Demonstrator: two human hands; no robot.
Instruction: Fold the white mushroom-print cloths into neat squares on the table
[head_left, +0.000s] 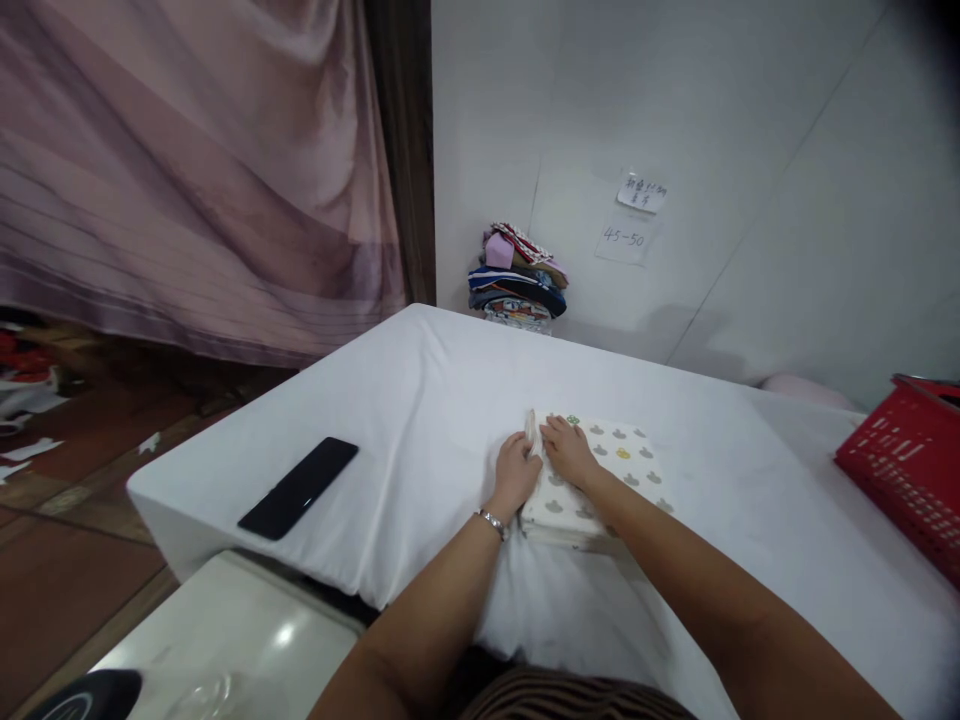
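Observation:
A folded white cloth (600, 470) printed with grey, yellow and green motifs lies in layers on the white-covered table. My left hand (516, 475), with a bracelet at the wrist, is closed at the cloth's left folded edge, its fingers and thumb on the layers there. On top of the cloth, near that same edge, my right hand (570, 453) rests flat with its fingers stretched forward. The cloth's near right part is partly hidden under my right forearm.
A black phone-like slab (300, 488) lies at the table's left. Folded clothes (517, 275) are stacked beyond the far edge, against the wall. A red plastic basket (907, 470) stands at the right. A white surface (247, 630) adjoins the table at the near left.

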